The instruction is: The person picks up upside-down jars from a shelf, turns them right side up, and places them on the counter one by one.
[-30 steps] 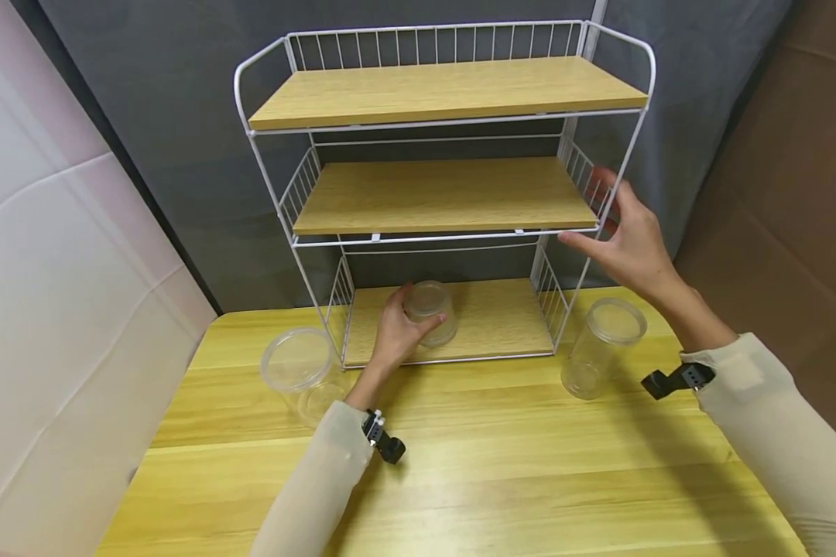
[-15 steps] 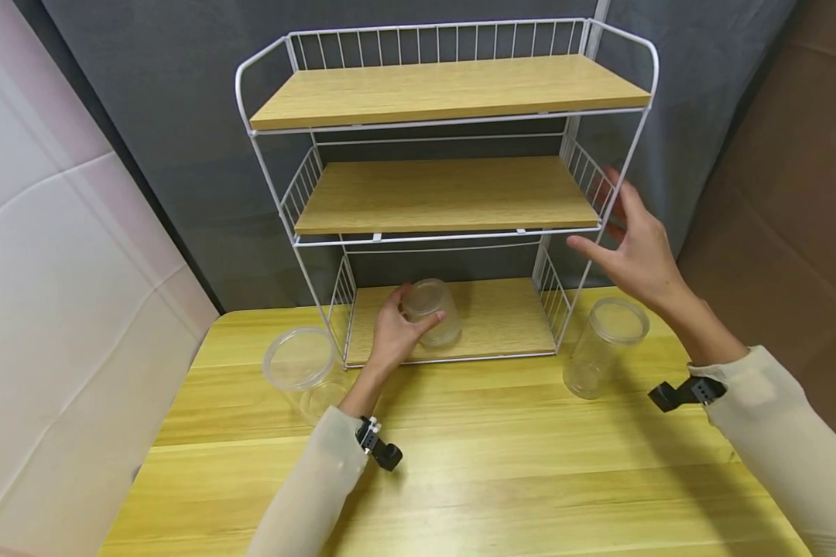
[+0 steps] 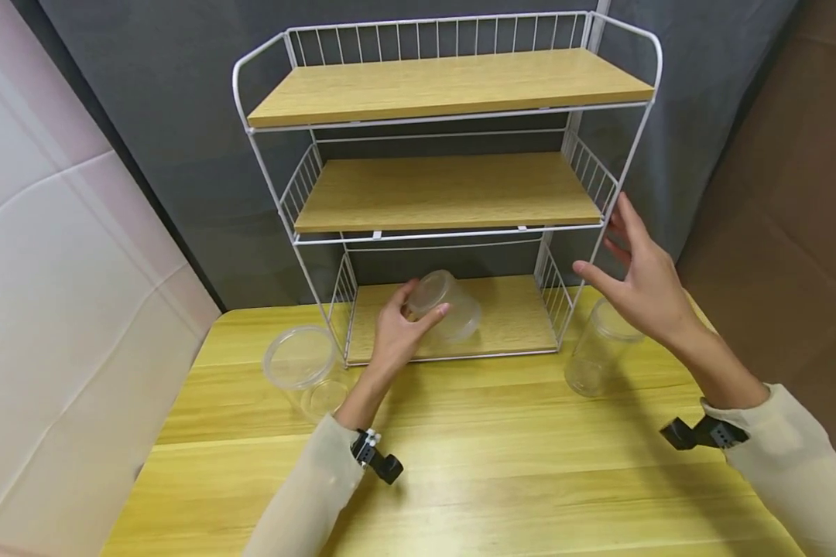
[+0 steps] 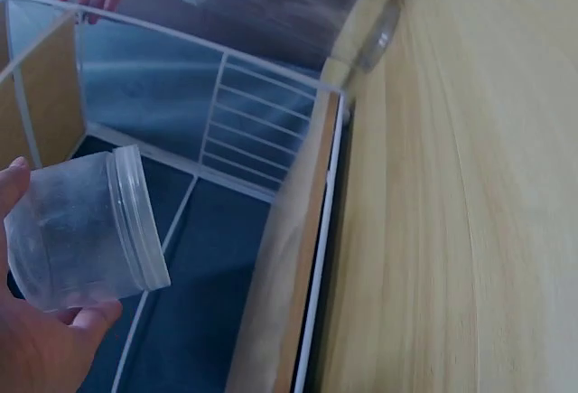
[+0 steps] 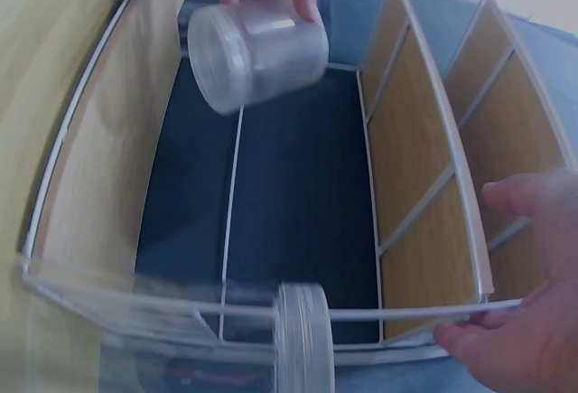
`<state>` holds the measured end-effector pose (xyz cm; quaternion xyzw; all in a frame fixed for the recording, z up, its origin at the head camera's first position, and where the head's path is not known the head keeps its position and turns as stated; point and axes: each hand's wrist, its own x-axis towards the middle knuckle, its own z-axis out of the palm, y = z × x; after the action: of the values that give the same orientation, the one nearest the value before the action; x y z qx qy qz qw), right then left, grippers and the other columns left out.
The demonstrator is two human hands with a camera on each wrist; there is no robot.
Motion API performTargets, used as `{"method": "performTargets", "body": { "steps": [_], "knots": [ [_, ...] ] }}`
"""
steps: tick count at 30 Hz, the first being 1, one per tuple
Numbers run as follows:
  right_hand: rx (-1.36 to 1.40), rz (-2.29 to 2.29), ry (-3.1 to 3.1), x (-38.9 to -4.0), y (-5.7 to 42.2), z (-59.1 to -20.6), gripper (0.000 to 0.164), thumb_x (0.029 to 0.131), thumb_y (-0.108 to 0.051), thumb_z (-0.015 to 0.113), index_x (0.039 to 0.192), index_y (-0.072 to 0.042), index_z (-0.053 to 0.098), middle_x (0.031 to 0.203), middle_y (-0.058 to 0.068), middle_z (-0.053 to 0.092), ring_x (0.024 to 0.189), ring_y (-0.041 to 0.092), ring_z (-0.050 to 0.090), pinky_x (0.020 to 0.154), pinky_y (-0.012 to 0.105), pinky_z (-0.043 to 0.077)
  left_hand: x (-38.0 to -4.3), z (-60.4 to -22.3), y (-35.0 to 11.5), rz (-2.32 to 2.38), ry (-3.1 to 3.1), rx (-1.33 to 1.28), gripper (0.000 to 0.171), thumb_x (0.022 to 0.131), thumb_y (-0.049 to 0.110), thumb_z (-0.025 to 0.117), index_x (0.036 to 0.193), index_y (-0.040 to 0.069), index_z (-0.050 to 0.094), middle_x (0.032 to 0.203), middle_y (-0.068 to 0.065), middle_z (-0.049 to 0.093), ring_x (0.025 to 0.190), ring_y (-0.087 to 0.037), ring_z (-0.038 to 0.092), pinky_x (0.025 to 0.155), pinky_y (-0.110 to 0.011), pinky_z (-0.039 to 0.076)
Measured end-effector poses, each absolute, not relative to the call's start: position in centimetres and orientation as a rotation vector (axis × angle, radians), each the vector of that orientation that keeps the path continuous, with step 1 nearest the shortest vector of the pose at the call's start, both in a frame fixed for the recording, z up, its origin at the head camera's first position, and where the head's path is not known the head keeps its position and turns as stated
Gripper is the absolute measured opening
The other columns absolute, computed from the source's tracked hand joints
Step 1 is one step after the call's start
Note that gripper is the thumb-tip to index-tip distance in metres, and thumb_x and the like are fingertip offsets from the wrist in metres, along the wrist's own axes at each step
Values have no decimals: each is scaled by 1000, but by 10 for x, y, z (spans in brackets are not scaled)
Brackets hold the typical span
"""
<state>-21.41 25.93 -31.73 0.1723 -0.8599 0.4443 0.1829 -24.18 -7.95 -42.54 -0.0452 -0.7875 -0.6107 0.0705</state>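
My left hand (image 3: 397,329) grips a clear plastic jar (image 3: 453,309) inside the lowest tier of a white wire rack (image 3: 306,286). The jar tilts over the bottom shelf board (image 3: 515,309). In the left wrist view, its banded end faces the board, and my thumb and fingers hold the opposite end. My right hand (image 3: 648,286) is at the rack's right front post, fingers spread and thumb out, holding nothing. In the right wrist view, its fingertips are right at the white side wire. Below it on the table stands another clear jar (image 3: 588,371), its top partly covered by my hand.
A third clear jar (image 3: 299,360) stands left of the rack on the yellow wooden table (image 3: 501,456). Above are the middle shelf board (image 3: 446,189) and top shelf board (image 3: 446,81). A dark cloth (image 3: 146,93) hangs behind.
The jar in my left hand has gone from nearly upright to tilted, its lower end swinging right. My right hand has moved down from beside the middle shelf's corner.
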Motion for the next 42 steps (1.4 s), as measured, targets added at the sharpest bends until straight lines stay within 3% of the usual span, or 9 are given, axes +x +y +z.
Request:
{"method": "performTargets", "body": {
  "steps": [3, 8, 14, 22, 26, 30, 35, 39, 42],
  "knots": [
    [490, 1225, -2417, -205, 256, -322, 104, 93, -4, 81, 171, -14, 12, 170, 21, 31, 153, 39, 37, 122, 42, 38, -235, -421, -78, -1881, -2352, -148, 85, 91, 33, 85, 158, 2, 44, 155, -22, 52, 144, -36, 51, 118, -45, 46],
    [483, 1134, -2401, -187, 242, -331, 96, 92, -5, 82, 168, -3, 23, 168, 25, 31, 150, 46, 39, 119, 58, 38, -226, -415, -76, -1929, -2325, -179, 81, 93, 35, 82, 159, 5, 46, 155, -21, 52, 145, -37, 50, 120, -47, 44],
    [601, 1080, -2423, -174, 219, -353, 88, 89, -10, 85, 163, -2, 36, 162, 24, 40, 144, 47, 45, 113, 69, 41, -215, -408, -71, -2047, -2247, -227, 72, 97, 32, 77, 158, 7, 48, 155, -19, 53, 142, -35, 53, 119, -48, 45],
    [731, 1282, -2467, -178, 192, -389, 95, 84, -16, 91, 161, -1, 38, 161, 21, 44, 142, 41, 50, 116, 49, 47, -202, -400, -60, -2268, -2110, -334, 67, 99, 26, 69, 159, 7, 46, 152, -19, 54, 135, -31, 59, 109, -38, 54],
    [762, 1373, -2419, -179, 180, -396, 98, 82, -13, 93, 161, 1, 37, 159, 23, 46, 142, 42, 52, 111, 47, 51, -196, -398, -55, -2352, -2031, -342, 65, 100, 28, 68, 158, 8, 47, 149, -20, 56, 128, -29, 61, 102, -35, 57],
    [751, 1473, -2336, -180, 171, -399, 100, 79, -7, 94, 161, 1, 37, 152, 24, 53, 137, 41, 57, 107, 48, 54, -191, -397, -50, -2505, -1871, -348, 64, 102, 27, 65, 158, 4, 44, 148, -22, 54, 128, -30, 60, 104, -35, 57],
    [732, 1570, -2273, -181, 167, -401, 98, 77, 0, 93, 159, 1, 39, 143, 22, 59, 130, 38, 61, 107, 33, 54, -188, -399, -48, -2598, -1774, -396, 72, 103, 36, 69, 158, -1, 41, 150, -24, 51, 132, -32, 59, 109, -38, 55],
    [759, 1605, -2245, -181, 169, -401, 97, 75, 6, 92, 158, 2, 40, 144, 23, 56, 129, 37, 59, 108, 24, 51, -188, -402, -55, -2526, -1893, -440, 80, 99, 44, 73, 159, 1, 42, 149, -24, 53, 130, -30, 59, 111, -39, 53],
    [795, 1603, -2241, -182, 172, -399, 97, 75, 7, 91, 158, 3, 41, 147, 23, 54, 130, 38, 58, 108, 24, 51, -189, -403, -62, -2417, -2021, -485, 75, 99, 37, 70, 161, 4, 41, 151, -22, 53, 134, -31, 58, 113, -39, 51]
  ]
}}
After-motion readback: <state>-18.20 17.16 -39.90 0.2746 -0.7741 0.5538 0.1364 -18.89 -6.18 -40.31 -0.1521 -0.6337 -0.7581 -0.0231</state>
